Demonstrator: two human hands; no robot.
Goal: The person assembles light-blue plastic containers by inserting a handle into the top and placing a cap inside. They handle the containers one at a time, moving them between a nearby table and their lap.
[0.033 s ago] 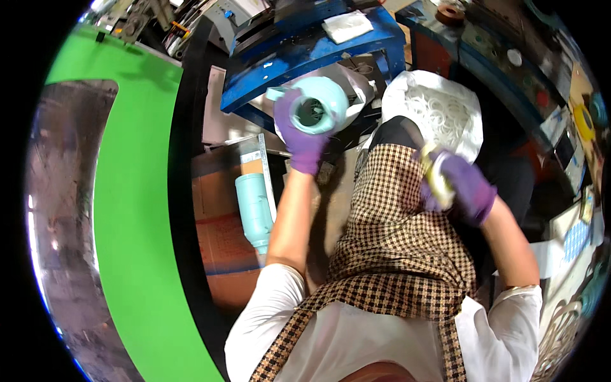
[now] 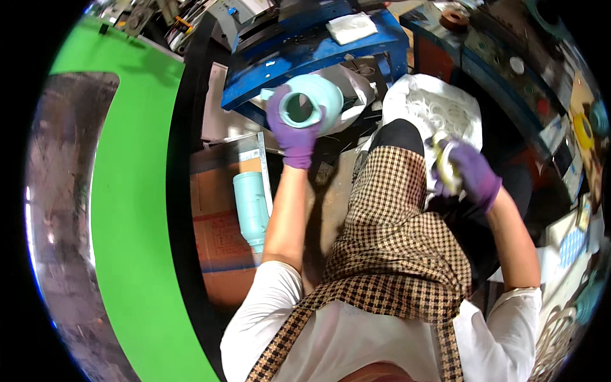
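My left hand (image 2: 294, 135), in a purple glove, grips a hollow pale turquoise plastic part (image 2: 328, 95) near its round collar. The collar's opening faces up toward me, and a spout-like piece sticks out at the left. To the right, over my knee, my gloved right hand (image 2: 472, 173) is closed on a yellow-green handled tool (image 2: 448, 167). Motion smears the tool, so its working end cannot be made out. A second turquoise part (image 2: 251, 207), cylindrical with a narrower end, lies on a cardboard box (image 2: 219, 239) beside my left forearm.
A white bag (image 2: 468, 102) full of pale rings stands beyond my knee. Behind the held part is a blue metal bench (image 2: 305, 67) with a folded white cloth (image 2: 351, 28) on it. A green surface (image 2: 137, 223) runs along the left. Cluttered worktops line the right.
The turquoise part has shifted slightly left and toward me in my left hand, its opening turned more upward. My right hand has moved a little right and away with the tool.
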